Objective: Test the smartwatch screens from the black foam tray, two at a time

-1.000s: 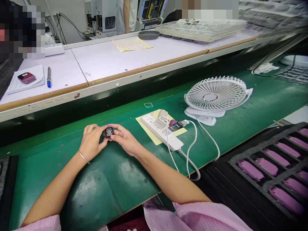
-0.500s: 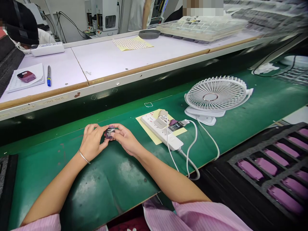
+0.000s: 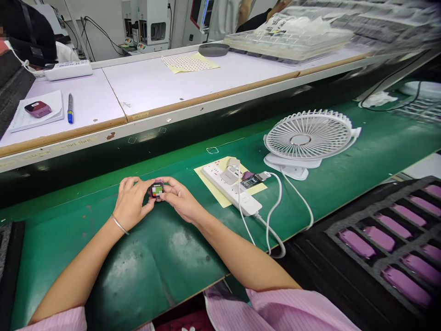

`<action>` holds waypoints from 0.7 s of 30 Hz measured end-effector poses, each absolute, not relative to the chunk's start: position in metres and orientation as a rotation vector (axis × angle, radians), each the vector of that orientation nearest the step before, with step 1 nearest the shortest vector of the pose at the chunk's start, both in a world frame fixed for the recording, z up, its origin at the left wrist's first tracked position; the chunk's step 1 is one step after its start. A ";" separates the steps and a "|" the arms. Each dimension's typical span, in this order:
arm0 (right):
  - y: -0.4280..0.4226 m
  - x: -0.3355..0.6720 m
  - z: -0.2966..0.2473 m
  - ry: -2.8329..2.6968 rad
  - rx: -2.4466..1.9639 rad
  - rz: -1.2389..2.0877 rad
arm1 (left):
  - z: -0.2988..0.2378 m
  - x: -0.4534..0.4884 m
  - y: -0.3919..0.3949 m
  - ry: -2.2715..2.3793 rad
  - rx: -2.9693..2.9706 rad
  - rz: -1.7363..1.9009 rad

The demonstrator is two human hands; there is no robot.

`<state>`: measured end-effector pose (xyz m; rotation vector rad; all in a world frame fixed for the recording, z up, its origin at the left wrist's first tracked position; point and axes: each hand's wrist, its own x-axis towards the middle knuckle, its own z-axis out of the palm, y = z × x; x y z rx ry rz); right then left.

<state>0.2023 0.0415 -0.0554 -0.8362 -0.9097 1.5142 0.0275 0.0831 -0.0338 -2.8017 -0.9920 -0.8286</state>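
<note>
Between my two hands is a small purple device with a square screen (image 3: 157,190), perhaps a smartwatch body without a strap. Its lit screen shows green with patches of white and red. My left hand (image 3: 132,200) grips the device's left edge with its fingertips, and a silver bangle circles that wrist. On the other edge, my right hand (image 3: 179,197) pinches it, the thumb close to the screen's lower right corner. Both hands are just above the green mat (image 3: 148,271). The back of the device is hidden.
Right of my hands, a white power strip (image 3: 220,181) with plugs and cables lies on yellow paper. Beyond it stands a white fan (image 3: 306,138). A foam tray (image 3: 332,230) of purple devices is at the right. A raised white shelf (image 3: 144,99) runs across the back.
The device's screen has gone from dark with pale text to a coloured picture, mostly green. My right thumb has shifted slightly down off the screen. Behind the shelf, a person has moved right.
</note>
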 end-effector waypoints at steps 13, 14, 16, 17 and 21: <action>0.042 0.202 -0.055 -0.950 -0.902 1.491 | -0.036 0.027 0.083 -1.023 -2.872 -0.775; 0.043 0.201 -0.056 -0.950 -0.916 1.481 | -0.037 0.027 0.083 -1.022 -2.876 -0.776; 0.043 0.201 -0.055 -0.938 -0.937 1.464 | -0.037 0.028 0.082 -1.018 -2.877 -0.788; 0.043 0.201 -0.055 -0.928 -0.938 1.460 | -0.038 0.028 0.082 -1.014 -2.873 -0.799; 0.042 0.200 -0.053 -0.922 -0.912 1.449 | -0.037 0.028 0.081 -0.986 -2.848 -0.846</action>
